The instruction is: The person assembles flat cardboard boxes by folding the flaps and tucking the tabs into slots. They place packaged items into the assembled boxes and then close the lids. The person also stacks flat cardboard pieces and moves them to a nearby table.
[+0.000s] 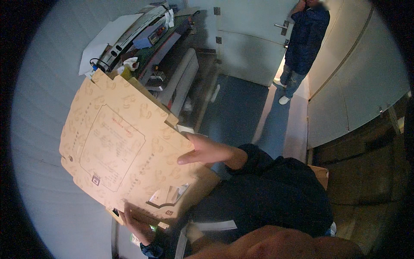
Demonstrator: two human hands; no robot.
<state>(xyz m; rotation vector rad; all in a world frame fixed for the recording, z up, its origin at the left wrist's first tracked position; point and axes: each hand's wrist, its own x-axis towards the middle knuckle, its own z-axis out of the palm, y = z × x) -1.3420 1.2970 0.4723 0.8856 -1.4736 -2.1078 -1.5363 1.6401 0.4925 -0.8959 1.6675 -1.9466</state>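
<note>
A large tan cardboard sheet point(142, 108), flat with tabbed edges and printed patterns, is held up in front of me, tilted. It looks like an unfolded box blank; a darker edge along its far right side may be another layer. My right hand point(207, 150) grips its right edge, thumb lying on the printed face and the other fingers hidden behind. Against the near lower edge, my left hand point(136, 221) is closed, its fingers partly on the face. A cut-out point(169, 196) near the lower corner shows whitish things through it.
A cluttered workbench point(177, 32) with a blue device point(148, 36) stands along the left wall. A pale door point(248, 43) is at the back, with a person point(306, 43) in dark clothes beside it. Grey cabinets point(358, 86) line the right; blue flooring point(235, 108) lies between.
</note>
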